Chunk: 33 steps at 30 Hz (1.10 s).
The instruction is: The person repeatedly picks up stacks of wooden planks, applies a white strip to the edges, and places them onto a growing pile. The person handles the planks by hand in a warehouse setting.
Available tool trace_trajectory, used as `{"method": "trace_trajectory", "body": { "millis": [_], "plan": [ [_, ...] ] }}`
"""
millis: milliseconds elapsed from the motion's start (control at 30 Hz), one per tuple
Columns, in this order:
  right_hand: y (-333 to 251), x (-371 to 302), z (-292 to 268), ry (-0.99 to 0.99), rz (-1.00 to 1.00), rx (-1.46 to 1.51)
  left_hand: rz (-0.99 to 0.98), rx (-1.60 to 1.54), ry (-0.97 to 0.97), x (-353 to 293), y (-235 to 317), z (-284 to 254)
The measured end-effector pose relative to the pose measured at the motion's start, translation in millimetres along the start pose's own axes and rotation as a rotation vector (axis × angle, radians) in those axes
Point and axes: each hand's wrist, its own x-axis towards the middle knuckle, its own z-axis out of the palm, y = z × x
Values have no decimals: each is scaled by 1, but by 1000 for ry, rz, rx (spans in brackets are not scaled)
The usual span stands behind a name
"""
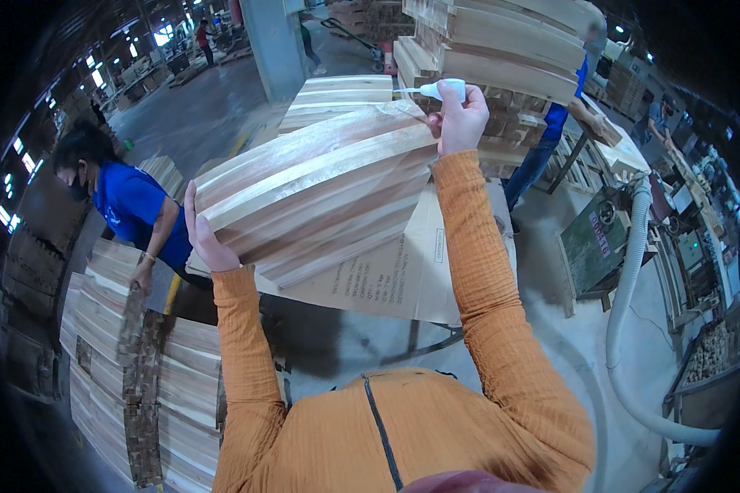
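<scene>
A striped wooden panel (321, 185), made of glued strips in light and darker tones, is held tilted in front of me above a cardboard-covered table. My left hand (210, 234) grips its left end, with the fingers along the edge and the thumb on the face. At the far right corner, my right hand (462, 123) pinches a small white squeeze bottle (448, 89). Its thin nozzle points left over the panel's far edge. Lower fingers of that hand are against the panel's right end; how firmly they hold it is hidden.
Printed cardboard (386, 283) covers the table beneath. More panels (337, 90) lie just beyond, with a tall wood stack (501, 62) behind. At left, a person in blue (144, 205) reaches toward stacked panels (99, 329). A grey hose (621, 329) curves beside a green machine (596, 246) at right.
</scene>
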Motion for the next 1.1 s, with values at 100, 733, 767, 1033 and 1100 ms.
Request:
{"method": "trace_trajectory", "body": {
  "millis": [100,733,767,1033,1100],
  "plan": [
    [2,1,-5,-10,-58,-11,16,44,-9,-1,5,3],
    [10,5,-8,-51,-121,-93,39,56,-19,-2,7,3],
    [11,7,-10,-57,-145,-114,39,57,-19,-2,8,4],
    [11,6,-9,-33,-138,-129,48,65,-35,-1,5,1],
    [10,4,-7,-42,-130,-130,37,62,-34,-2,4,0]
  ]
}}
